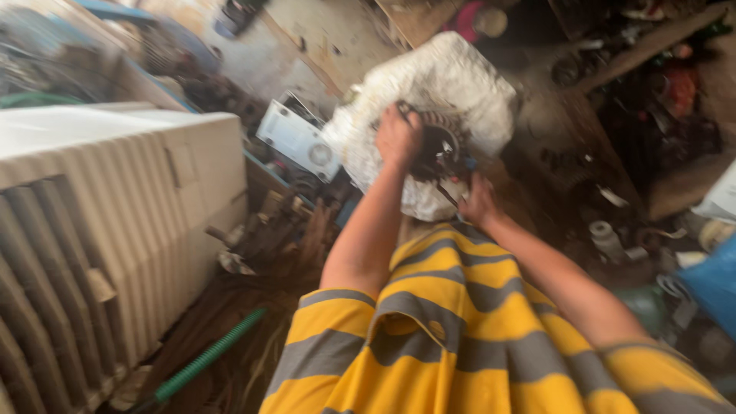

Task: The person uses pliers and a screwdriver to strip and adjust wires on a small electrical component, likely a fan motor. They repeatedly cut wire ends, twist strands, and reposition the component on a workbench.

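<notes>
**Hands on a dark part against a white housing**

Left hand [399, 136] sits just above the centre of the frame, fingers curled over the upper left edge of a dark round mechanical part [441, 149], gripping it as far as the blur lets one tell. The right hand [479, 201] lies below and to the right of that part, touching its lower edge where thin wires hang; whether its fingers pinch something or merely press cannot be told. The part lies between the two hands, which are about equally close to it.

The part rests against a dirty white rounded housing [452, 84], which fills the upper centre of the frame behind both hands. Its long axis seems to run from lower left to upper right.

A ribbed cream appliance casing [115, 222] occupies the left side. A small white panel [295, 138] lies left of the housing. A green corrugated hose [207, 356] crosses the floor at lower left. Scrap clutter fills the right side. A yellow and grey striped shirt [460, 337] covers the foreground.
</notes>
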`<control>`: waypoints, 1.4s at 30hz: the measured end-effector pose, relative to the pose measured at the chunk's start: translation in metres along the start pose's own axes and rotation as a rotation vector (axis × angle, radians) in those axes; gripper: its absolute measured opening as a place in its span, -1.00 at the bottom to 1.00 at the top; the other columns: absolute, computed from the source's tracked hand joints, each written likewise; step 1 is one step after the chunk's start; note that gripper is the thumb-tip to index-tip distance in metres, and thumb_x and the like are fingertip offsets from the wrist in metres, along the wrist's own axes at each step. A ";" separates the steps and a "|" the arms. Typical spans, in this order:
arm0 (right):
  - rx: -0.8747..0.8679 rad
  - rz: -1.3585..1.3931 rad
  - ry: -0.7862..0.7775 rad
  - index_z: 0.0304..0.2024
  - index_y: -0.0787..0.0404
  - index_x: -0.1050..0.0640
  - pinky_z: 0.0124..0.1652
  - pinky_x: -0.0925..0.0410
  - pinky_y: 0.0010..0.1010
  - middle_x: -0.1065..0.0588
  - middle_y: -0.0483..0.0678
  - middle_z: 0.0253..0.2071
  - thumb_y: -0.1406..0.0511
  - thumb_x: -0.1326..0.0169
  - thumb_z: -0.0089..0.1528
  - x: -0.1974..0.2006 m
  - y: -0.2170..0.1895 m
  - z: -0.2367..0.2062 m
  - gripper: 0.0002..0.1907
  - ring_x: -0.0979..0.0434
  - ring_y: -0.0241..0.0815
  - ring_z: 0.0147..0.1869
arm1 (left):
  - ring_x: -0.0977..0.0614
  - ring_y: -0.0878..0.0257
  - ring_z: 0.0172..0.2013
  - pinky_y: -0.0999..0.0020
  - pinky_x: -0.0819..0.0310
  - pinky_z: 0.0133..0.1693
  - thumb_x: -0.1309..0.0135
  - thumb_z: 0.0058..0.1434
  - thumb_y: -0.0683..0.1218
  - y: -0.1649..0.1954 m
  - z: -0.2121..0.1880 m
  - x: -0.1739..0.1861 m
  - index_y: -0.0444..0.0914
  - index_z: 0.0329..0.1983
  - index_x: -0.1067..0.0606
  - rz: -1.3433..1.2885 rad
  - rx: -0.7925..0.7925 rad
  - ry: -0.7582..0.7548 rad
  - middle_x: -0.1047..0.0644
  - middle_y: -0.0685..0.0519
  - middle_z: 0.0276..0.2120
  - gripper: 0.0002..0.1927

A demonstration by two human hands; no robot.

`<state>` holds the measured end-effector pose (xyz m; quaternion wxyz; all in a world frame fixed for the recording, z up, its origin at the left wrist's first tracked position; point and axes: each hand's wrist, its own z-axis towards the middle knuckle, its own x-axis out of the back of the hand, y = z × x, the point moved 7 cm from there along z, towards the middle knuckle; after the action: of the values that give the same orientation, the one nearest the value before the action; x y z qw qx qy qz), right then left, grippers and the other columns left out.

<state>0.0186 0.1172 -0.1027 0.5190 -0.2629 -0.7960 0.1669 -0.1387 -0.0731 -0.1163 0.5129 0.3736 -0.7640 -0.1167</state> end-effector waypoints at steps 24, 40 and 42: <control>0.133 -0.313 -0.294 0.28 0.08 -0.46 0.37 0.16 0.33 -0.18 0.19 0.39 0.42 -0.08 0.00 0.100 -0.014 -0.042 -0.28 0.02 0.22 0.56 | -0.61 -0.14 -0.11 0.01 -0.43 -0.06 0.16 0.37 0.34 0.029 -0.110 0.028 -0.26 -0.12 -0.54 -0.087 -0.112 -0.143 -0.57 -0.20 -0.17 -0.40; 0.208 -0.420 0.106 0.04 0.22 -0.44 0.09 -0.18 0.17 -0.28 0.17 0.14 0.31 -0.07 0.24 0.054 -0.018 -0.031 -0.69 -0.26 0.19 0.19 | -0.59 -0.14 -0.33 0.05 -0.45 -0.22 0.10 0.42 0.21 0.036 -0.110 -0.008 -0.31 -0.22 -0.57 -0.264 -0.216 -0.152 -0.58 -0.22 -0.38 -0.49; 0.337 -0.427 0.249 0.08 0.22 -0.41 0.14 -0.18 0.13 -0.26 0.15 0.12 0.30 -0.09 0.26 0.079 -0.027 -0.034 -0.66 -0.25 0.16 0.18 | -0.61 0.00 -0.36 0.16 -0.44 -0.24 0.11 0.44 0.15 0.050 -0.113 0.000 -0.31 -0.17 -0.55 -0.431 -0.251 -0.202 -0.57 -0.17 -0.38 -0.56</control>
<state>0.0174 0.1419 -0.0163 0.6723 -0.0180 -0.7246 0.1502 -0.0627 -0.0150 -0.0377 0.4397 0.4477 -0.6936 -0.3537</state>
